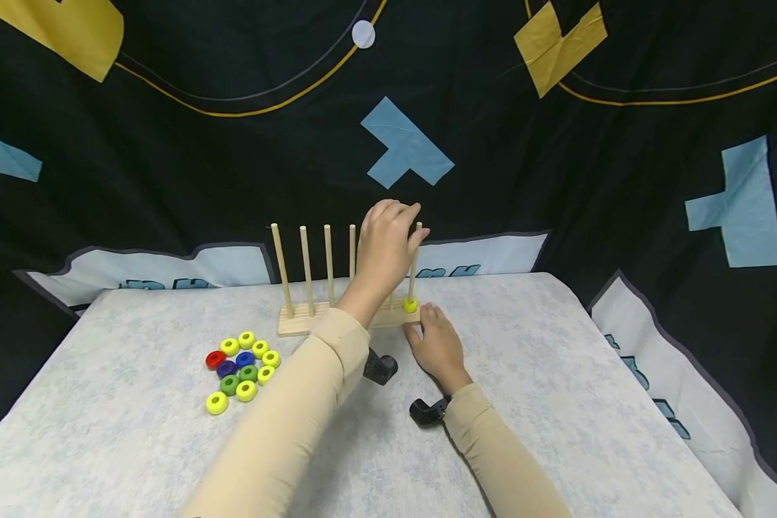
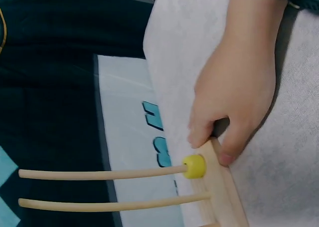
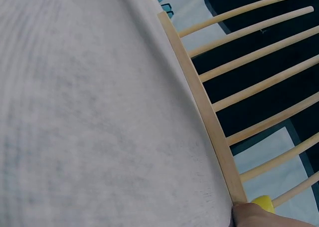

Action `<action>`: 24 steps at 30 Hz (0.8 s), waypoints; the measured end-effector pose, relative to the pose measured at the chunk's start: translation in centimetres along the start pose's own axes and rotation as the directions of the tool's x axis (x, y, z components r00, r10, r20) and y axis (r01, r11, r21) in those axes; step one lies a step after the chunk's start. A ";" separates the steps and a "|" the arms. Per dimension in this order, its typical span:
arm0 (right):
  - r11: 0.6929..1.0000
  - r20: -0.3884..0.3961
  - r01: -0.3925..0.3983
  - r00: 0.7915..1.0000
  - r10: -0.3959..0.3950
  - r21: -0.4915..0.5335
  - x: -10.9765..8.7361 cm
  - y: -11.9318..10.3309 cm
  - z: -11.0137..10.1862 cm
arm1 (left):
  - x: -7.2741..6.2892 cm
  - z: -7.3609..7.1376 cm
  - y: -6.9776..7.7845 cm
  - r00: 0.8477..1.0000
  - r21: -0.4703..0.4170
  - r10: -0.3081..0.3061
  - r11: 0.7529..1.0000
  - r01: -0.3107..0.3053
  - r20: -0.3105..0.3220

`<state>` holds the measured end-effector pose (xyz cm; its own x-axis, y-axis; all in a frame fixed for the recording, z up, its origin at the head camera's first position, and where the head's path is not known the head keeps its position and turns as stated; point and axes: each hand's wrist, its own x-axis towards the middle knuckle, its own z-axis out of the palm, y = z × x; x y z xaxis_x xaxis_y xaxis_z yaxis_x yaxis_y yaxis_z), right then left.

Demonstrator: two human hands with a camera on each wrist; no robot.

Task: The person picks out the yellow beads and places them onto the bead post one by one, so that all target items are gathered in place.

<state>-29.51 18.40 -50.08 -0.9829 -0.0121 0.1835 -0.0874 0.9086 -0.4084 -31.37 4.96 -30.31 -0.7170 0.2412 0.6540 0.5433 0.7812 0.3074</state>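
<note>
A wooden peg stand (image 1: 296, 326) with several upright dowels stands at the far side of the table. At its right end, a yellow ring (image 2: 194, 166) sits low on the last dowel, down by the base. My right hand (image 1: 437, 345) grips that end of the base, thumb on the front side and fingers behind, as the left wrist view shows. Raised over the stand, my left hand (image 1: 385, 241) has its fingertips by the top of the same dowel, with thumb and fingers apart and nothing visible between them. It hides part of the dowels behind it.
Left of the stand, loose rings lie in a cluster on the table (image 1: 136, 432): several yellow ones (image 1: 246, 391), a red one (image 1: 216, 360), blue, purple and green ones (image 1: 229, 385). A dark patterned cloth (image 1: 233, 173) hangs behind the table.
</note>
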 end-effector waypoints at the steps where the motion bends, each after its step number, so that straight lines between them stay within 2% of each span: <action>1: 1.000 0.000 -0.001 1.000 0.001 -0.001 0.0 0.0 0.0 | -0.1 -0.3 0.1 1.000 -0.015 0.011 1.000 -0.011 -0.017; 7: 1.000 -0.007 0.004 1.000 -0.004 0.003 0.0 0.1 0.0 | -1.1 -2.2 0.6 0.991 -0.116 0.039 0.992 -0.054 -0.126; 14: 1.000 -0.016 -0.001 1.000 0.001 -0.012 -0.1 0.0 -0.1 | -3.4 -4.0 -0.2 0.987 -0.284 0.013 0.957 -0.059 -0.161; 19: 1.000 -0.010 -0.008 1.000 0.008 -0.017 -0.1 0.0 0.0 | -6.5 -5.2 -2.1 0.988 -0.312 0.006 0.948 -0.055 -0.155; 22: 1.000 0.002 -0.011 1.000 0.011 -0.012 -0.1 0.1 0.0 | -9.1 -6.1 -3.8 0.991 -0.310 -0.001 0.950 -0.042 -0.136; 24: 1.000 0.001 -0.008 1.000 0.008 -0.007 0.0 0.1 -0.1 | -11.1 -6.7 -5.1 0.992 -0.297 -0.028 0.955 -0.011 -0.127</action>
<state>-29.47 18.56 -50.05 -0.9837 -0.0055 0.1796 -0.0787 0.9117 -0.4032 -23.28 -5.61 -34.47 -0.6704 0.1445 0.7278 0.6566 0.5724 0.4912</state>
